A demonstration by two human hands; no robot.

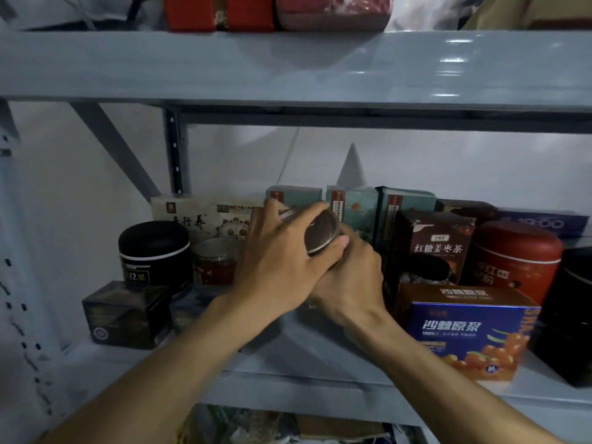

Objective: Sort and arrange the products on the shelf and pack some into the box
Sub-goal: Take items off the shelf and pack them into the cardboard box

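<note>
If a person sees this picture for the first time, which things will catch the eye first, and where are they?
In the middle, the left hand and the right hand together hold a tilted round jar with a metal lid above the grey shelf. At the right front lies a bright blue box printed with orange berries; behind it stands a red canister. At the left stands a black canister.

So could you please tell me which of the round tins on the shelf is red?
The red tin at right, behind the blue box; the left one is black.
</note>
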